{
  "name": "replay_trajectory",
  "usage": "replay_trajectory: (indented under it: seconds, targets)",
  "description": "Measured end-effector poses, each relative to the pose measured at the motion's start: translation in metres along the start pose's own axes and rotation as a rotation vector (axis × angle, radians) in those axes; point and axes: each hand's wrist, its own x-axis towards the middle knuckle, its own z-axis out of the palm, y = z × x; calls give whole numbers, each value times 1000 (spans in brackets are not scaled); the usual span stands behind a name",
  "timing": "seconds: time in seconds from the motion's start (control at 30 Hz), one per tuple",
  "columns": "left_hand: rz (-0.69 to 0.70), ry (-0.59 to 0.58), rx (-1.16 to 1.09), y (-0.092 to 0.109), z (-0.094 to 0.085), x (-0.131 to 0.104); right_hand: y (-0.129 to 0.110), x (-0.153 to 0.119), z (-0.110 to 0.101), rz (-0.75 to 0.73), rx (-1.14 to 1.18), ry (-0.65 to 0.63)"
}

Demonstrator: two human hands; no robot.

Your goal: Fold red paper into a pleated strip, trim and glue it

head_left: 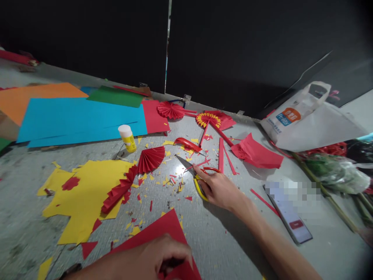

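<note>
In the head view, clasping a red sheet (171, 224) in a curled left hand (163, 252), on the near side of the glue stick (127, 138), well apart from it and a little to the right. Bent inward at the fingers, with part of the paper caught among them; impossible to tell how firmly.

Gripping scissors (186, 163) by red and yellow handles in the right hand (220, 188), closed around the loops, to the right of the glue stick and nearer the camera. Pointing the blades back toward the glue stick's side, amid red and yellow scraps (180, 187); too small to tell whether parted or together at the tips.

Standing upright on a grey surface (29, 175), in the glue stick's case, under a white cap and with contents hidden. Showing a white bag (309, 126) with raised handles far to the right of the glue stick, closed to view inside. Wrapping green stems in clear plastic (335, 175), also far right of the glue stick but nearer.

Including a blue sheet (78, 120) to the left of the glue stick, a pleated red fan (151, 160) near its right side, cut yellow paper (87, 190) on its near left and a phone (298, 227) well to the right and nearer.
</note>
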Motion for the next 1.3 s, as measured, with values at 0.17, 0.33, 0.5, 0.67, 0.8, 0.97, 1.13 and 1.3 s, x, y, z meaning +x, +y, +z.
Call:
replay_trajectory:
  seconds: [0.17,0.33,0.5,0.67,0.8,0.97,1.13,1.3]
  targets:
    - [-18,16,36,-1,2,0,2,0,2,-30,37,25]
    - [-18,-45,-51,-3,2,2,6,1,0,-43,43,15]
    - [-6,-42,-180,-1,2,5,-3,1,-4,-78,24,-7]
    - [-18,-129,-76,3,-5,7,-40,-1,-3,-186,3,-51]
    - [-3,-91,-15,4,-5,5,-53,-4,-4,-166,-28,-56]
    - [33,-27,-49,3,-4,4,-52,-8,-5,-112,-50,-74]
    - [59,-103,-68,5,-9,9,-44,0,1,56,-67,-49]
    - [76,-120,-31,1,-11,11,-26,10,0,189,-100,-17]
